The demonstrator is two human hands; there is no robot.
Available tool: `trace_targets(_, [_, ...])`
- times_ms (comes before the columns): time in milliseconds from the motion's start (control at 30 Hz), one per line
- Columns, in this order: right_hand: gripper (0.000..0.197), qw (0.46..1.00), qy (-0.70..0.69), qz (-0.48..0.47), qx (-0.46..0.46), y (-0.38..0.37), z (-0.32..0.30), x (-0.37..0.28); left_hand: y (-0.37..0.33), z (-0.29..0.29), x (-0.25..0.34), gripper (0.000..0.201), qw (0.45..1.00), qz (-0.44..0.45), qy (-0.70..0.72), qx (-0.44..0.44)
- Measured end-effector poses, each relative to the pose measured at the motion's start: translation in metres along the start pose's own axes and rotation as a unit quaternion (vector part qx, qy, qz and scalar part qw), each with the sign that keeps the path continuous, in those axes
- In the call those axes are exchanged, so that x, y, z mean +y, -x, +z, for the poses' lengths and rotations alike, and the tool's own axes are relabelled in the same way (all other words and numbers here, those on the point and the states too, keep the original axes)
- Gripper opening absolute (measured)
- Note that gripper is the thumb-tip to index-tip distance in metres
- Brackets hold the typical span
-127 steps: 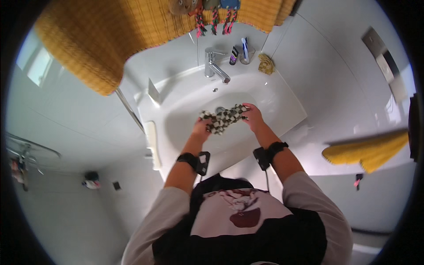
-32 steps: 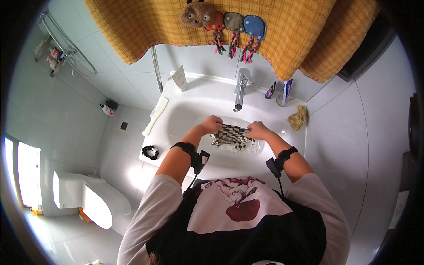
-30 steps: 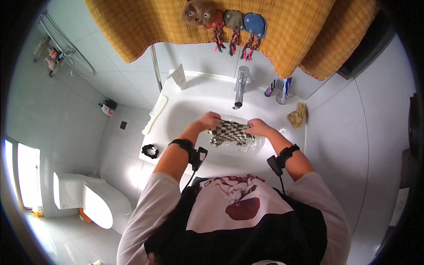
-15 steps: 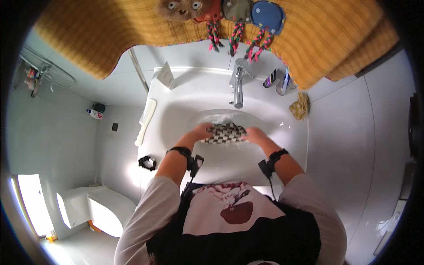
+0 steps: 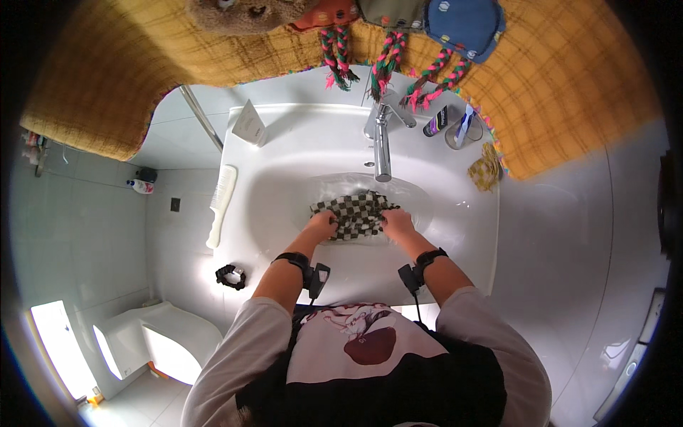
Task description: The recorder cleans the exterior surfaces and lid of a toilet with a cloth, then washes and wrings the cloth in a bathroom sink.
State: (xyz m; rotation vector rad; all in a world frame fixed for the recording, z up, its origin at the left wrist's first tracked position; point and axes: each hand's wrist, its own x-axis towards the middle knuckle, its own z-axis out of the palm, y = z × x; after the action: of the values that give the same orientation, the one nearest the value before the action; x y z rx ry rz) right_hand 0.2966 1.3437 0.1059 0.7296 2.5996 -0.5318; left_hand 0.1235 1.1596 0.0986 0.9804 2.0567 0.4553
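A wet black-and-white checkered cloth (image 5: 359,206) lies bunched in the water of a white sink basin (image 5: 274,196). My left hand (image 5: 322,225) is closed on its lower left part, and a flap of the cloth spreads out beyond those fingers. On the right edge, my right hand (image 5: 397,223) has its fingers curled around the fabric. The fingertips of both hands are partly hidden in the folds. Just above the cloth stands a chrome faucet (image 5: 382,149), its spout reaching over the basin.
On the sink's left rim are a white comb (image 5: 222,203), a black hair tie (image 5: 230,277) and a white card (image 5: 248,127). A dark tube (image 5: 436,122), a glass with a toothbrush (image 5: 462,132) and a crumpled yellow cloth (image 5: 486,169) sit at right. A yellow blanket (image 5: 569,99) hangs across the top.
The cloth is spread wider, now showing to the left of my left hand. Both hands have shifted slightly toward me and keep their hold. The view has also moved a little.
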Motion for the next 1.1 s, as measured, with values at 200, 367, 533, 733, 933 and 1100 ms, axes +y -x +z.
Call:
trace_targets(200, [0.023,0.986,-0.069,-0.114,0.105,-0.006,-0.028,0.010,0.019,-0.033,0.014,0.021,0.972,-0.041,0.220,0.069])
trace_targets(367, [0.027,0.818,-0.567,-0.035,0.087,0.004,-0.053,-0.012,0.037,-0.042,0.004,0.021,0.928,-0.003,0.258,0.268])
trace_targets(533, [0.020,0.696,-0.717,0.019,-0.026,0.020,-0.084,-0.039,0.050,-0.047,0.028,0.023,0.912,-0.024,0.284,0.296])
trace_targets(733, [0.017,0.593,-0.805,0.025,-0.027,0.007,-0.099,-0.098,0.044,-0.007,0.015,0.023,0.820,-0.058,0.395,0.409])
trace_targets(933, [0.013,0.587,-0.808,-0.026,-0.052,0.004,-0.110,-0.151,0.038,0.015,0.044,0.030,0.612,-0.166,0.711,0.305])
trace_targets(1100, [0.009,0.663,-0.743,-0.090,-0.005,0.000,-0.105,-0.168,0.034,0.013,0.049,0.038,0.325,0.036,0.933,0.152])
